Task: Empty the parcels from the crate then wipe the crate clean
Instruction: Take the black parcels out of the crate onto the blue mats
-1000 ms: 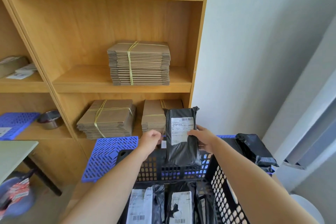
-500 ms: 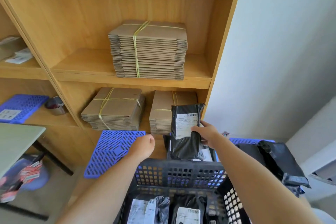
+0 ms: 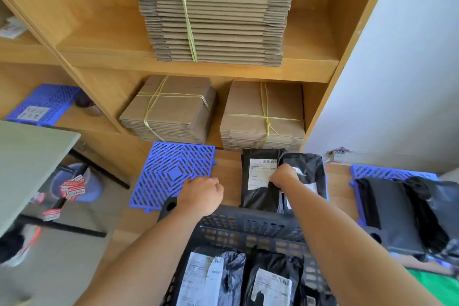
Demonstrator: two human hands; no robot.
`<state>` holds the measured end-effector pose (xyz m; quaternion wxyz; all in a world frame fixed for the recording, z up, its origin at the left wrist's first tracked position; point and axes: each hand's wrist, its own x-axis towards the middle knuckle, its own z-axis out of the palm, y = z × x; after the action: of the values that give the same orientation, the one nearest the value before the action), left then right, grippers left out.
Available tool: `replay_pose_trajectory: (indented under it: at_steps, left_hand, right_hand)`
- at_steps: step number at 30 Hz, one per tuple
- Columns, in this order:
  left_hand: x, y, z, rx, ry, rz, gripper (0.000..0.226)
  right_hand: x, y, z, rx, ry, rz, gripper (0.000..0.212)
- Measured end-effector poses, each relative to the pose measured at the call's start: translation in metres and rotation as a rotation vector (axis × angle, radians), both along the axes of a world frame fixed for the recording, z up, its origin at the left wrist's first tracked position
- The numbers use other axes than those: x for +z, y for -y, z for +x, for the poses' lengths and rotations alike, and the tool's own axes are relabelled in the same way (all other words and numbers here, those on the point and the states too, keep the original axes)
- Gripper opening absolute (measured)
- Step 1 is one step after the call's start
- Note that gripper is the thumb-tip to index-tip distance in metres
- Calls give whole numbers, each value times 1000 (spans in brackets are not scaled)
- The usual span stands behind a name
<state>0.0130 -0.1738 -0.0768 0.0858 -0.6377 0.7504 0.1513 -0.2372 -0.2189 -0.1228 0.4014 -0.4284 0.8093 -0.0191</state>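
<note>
A black perforated crate [image 3: 248, 228] sits at the bottom centre with several black parcels [image 3: 270, 281] bearing white labels inside. Just beyond its far rim, a black labelled parcel [image 3: 258, 179] lies flat on the wooden ledge beside another black parcel [image 3: 313, 171]. My right hand [image 3: 283, 177] grips the lying parcel at its right edge, fingers curled. My left hand [image 3: 202, 194] hovers with curled fingers over the crate's far left corner and holds nothing.
A blue plastic grid tile [image 3: 173, 174] lies left of the parcels. Another blue tile [image 3: 387, 172] at right carries more black parcels [image 3: 397, 213]. Bundled flat cardboard boxes [image 3: 213, 12] fill the wooden shelves [image 3: 310, 71]. A grey table [image 3: 27, 161] stands at left.
My right hand has carried the black parcel down from upright in the air and laid it flat on the ledge beyond the crate. The camera tilted downward and closer.
</note>
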Motion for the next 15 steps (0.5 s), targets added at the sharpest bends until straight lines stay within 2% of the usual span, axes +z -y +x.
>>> replay_pose_trajectory:
  at_steps: [4, 9, 13, 15]
  left_hand:
    - [3, -1, -1, -6, -6, 4, 38]
    - [7, -3, -3, 36, -29, 20, 37]
    - [13, -5, -3, 47, -72, 52, 37]
    - [17, -5, -4, 45, -121, 81, 40]
  right_hand:
    - [-6, -2, -1, 178, -230, 18, 39]
    - [7, -9, -5, 89, -183, -29, 29]
    - [27, -24, -11, 32, -120, -85, 8]
    - [44, -36, -13, 14, -81, -127, 21]
